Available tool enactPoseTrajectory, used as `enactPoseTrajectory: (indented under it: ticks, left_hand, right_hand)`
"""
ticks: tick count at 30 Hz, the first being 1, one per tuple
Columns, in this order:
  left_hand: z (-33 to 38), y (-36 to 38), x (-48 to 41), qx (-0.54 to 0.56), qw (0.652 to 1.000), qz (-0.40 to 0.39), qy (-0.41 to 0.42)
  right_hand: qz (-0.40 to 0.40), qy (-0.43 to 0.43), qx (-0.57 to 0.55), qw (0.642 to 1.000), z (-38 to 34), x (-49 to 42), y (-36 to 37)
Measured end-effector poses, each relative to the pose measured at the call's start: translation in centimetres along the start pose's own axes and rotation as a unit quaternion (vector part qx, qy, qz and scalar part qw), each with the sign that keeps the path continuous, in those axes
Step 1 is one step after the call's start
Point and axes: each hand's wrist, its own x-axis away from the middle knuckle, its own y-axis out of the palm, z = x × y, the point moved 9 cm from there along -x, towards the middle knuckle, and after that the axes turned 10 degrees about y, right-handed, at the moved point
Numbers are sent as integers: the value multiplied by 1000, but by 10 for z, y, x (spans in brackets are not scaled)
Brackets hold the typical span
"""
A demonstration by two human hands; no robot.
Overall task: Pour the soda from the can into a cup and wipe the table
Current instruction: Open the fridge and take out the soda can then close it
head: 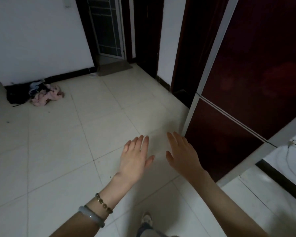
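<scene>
Left hand [136, 157], right hand [183, 153]: lower centre of frame, fingers straight, holding nothing, over tiled floor [61, 151]. Can, cup, table: none in sight. Pouring and wiping: by appearances not begun. Clothes heap [39, 94]: upper left.

Cream tiled floor [58, 151], dark red cabinet [255, 74], pink cloth [44, 97], grey bangle [92, 216].

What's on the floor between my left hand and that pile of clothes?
Between the left hand and the pile of clothes, only bare floor tiles with dark specks, per the head view.
</scene>
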Motion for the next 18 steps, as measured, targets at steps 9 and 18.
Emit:
enactPoseTrajectory:
  ticks: [9,18]
  left_hand:
    - [-33,42,-126,8,999,0,49]
    - [-57,96,-258,57,988,7,146]
  right_hand:
    - [10,55,-12,998,37,-112,5]
    - [47,136,26,989,81,-210,19]
